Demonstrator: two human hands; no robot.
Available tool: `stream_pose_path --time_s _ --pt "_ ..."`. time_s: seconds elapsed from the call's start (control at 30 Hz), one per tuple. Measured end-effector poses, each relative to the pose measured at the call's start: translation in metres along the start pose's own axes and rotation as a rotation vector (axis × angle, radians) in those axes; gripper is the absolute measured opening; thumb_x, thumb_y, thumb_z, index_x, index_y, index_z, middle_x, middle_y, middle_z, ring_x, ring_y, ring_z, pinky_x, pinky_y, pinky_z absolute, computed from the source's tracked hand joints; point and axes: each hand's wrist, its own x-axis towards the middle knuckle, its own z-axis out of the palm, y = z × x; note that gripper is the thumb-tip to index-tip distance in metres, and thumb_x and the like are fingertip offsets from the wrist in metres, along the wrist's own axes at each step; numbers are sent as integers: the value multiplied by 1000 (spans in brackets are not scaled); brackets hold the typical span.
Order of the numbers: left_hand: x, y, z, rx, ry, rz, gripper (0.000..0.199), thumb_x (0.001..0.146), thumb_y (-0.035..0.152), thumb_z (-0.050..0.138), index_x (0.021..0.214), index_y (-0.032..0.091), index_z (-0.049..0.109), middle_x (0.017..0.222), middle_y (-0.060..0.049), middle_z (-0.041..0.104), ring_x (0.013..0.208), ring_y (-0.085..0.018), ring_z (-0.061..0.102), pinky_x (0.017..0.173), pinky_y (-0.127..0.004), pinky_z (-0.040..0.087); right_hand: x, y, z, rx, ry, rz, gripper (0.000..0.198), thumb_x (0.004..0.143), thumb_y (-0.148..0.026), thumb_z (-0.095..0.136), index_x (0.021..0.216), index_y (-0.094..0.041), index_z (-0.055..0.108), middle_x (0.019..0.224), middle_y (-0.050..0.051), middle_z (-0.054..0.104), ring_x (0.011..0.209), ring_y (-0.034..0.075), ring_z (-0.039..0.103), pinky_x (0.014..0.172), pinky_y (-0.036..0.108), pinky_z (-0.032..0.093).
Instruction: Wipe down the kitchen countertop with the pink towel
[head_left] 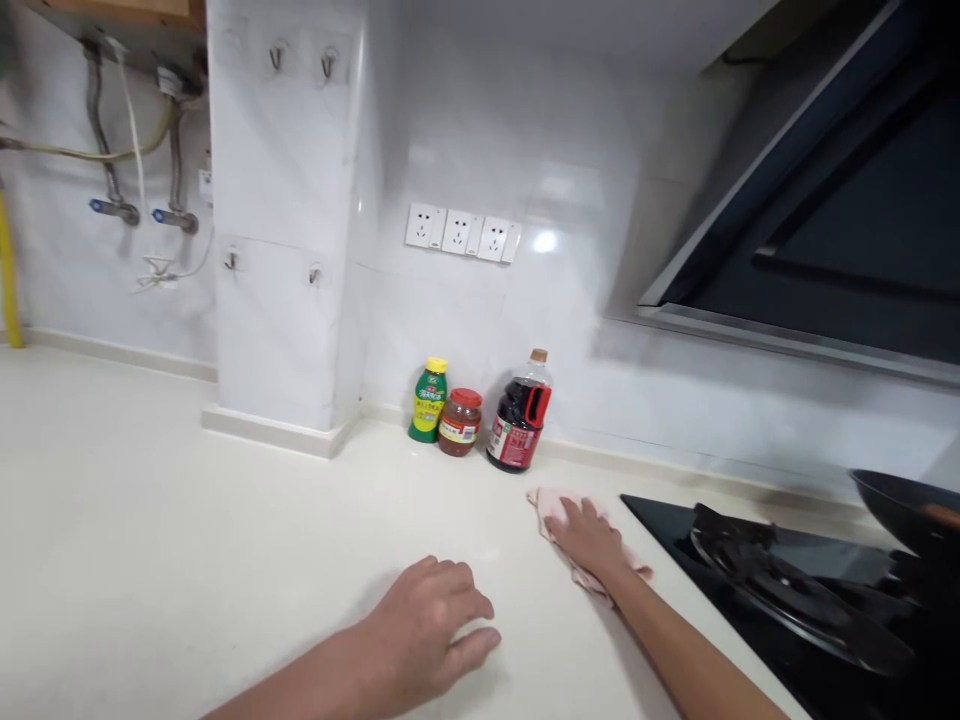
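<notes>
My right hand (589,537) presses a pale pink cloth (559,503) onto the counter, just left of the stove, with its fingers over the cloth. My left hand (433,625) hovers over or rests on the counter nearer to me; its fingers are loosely bent, the thumb stands apart, and nothing is in it. Beyond the hands, along the wall, stand a green bottle with a yellow cap (429,405), a red-lidded jar of brown sauce (460,425) and a large bottle of dark sauce with a red handle (516,425).
A black gas stove (660,515) lies at the right, with a wok (900,500) at its far edge. A dark range hood (825,200) slants above it. Power sockets (459,233) sit on the tiled wall. A tiled pillar (281,330) juts onto the white counter (150,540).
</notes>
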Motion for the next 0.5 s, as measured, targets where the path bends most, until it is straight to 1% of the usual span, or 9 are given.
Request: stream_pose_path --time_s 0.13,0.23,0.37,0.5 --pt "2 -6 -1 14 109 -36 14 95 29 57 97 20 67 84 -4 67 76 -18 62 72 -32 46 7 -75 4 28 -32 -225 54 100 -44 41 150 -23 38 153 16 30 137 36 34 107 51 32" --pt "2 -7 1 15 164 -29 15 95 30 56 94 20 67 79 -3 65 73 -17 61 70 -32 45 12 -131 5 65 -47 -346 56 101 -46 41 152 -23 35 156 15 25 139 34 30 109 50 29" --pt "4 -7 3 37 262 -6 19 96 34 53 91 21 66 74 -2 64 68 -16 58 68 -32 45 27 -196 3 122 -56 -417 56 102 -46 41 152 -22 34 157 15 23 140 36 28 111 51 25" --pt "9 -8 -4 43 408 54 22 97 31 48 95 18 66 74 -3 64 66 -15 57 65 -31 45 42 -252 2 177 -66 -471 54 103 -49 45 150 -22 38 155 14 27 138 36 30 111 54 28"
